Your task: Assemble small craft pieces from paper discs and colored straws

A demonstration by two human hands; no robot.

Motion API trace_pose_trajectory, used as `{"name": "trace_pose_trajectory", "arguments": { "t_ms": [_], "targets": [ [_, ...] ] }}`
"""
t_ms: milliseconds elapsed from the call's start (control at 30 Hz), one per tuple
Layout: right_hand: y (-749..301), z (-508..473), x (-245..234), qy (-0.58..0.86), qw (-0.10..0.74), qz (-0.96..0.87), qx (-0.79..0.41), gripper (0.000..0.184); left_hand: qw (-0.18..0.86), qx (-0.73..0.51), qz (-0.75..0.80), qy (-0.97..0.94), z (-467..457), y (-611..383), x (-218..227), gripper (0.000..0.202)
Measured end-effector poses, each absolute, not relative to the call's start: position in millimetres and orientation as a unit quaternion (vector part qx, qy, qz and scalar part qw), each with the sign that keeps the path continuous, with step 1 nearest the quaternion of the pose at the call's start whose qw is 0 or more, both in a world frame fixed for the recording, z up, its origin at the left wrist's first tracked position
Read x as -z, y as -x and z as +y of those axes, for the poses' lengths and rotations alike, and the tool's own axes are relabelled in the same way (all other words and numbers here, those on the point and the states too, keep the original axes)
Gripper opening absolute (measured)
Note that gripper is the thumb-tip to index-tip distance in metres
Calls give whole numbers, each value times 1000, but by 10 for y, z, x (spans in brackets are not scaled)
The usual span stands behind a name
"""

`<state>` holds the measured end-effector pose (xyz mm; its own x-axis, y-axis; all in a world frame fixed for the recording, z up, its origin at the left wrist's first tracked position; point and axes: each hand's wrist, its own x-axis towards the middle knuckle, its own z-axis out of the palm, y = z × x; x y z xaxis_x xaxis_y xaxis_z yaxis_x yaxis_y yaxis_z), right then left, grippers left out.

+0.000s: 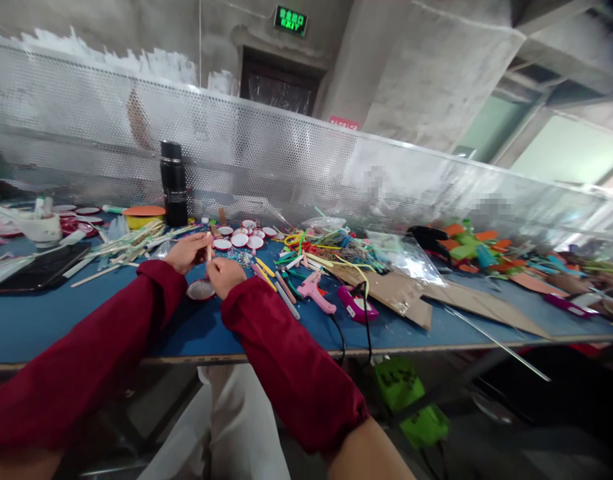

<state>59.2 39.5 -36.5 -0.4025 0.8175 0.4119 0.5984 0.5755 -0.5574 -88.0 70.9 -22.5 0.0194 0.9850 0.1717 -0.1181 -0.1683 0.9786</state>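
Note:
My left hand (187, 252) and my right hand (224, 275) meet over the blue table (61, 313), both in dark red sleeves. Their fingers pinch a short pale stick (209, 249) held upright between them. A round red-rimmed lid (200, 290) lies on the table just below my right hand. More red-and-white round lids (240, 239) lie a little beyond the hands. A pile of thin wooden sticks (134, 241) lies to the left of my left hand.
A black flask (173, 183) stands at the back by a perforated metal screen (296, 160). A pink glue gun (316, 295) and a magenta one (355, 304) lie right of the hands, with cardboard (401, 293), coloured sticks and a dark tablet (41, 268) at the left.

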Motion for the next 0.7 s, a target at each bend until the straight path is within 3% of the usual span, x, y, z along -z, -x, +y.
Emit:
{"name": "trace_pose_trajectory", "arguments": {
  "t_ms": [267,433,700],
  "targets": [
    [-616,387,486,447,326,-828,-92,29,502,-547,418,-524,670,835,181,25],
    [-623,454,502,440,337,-826,-108,31,493,-569,362,-551,638,835,153,42],
    [-617,439,513,384,329,-845,-172,32,449,-586,428,-521,748,951,190,36]
  ]
}}
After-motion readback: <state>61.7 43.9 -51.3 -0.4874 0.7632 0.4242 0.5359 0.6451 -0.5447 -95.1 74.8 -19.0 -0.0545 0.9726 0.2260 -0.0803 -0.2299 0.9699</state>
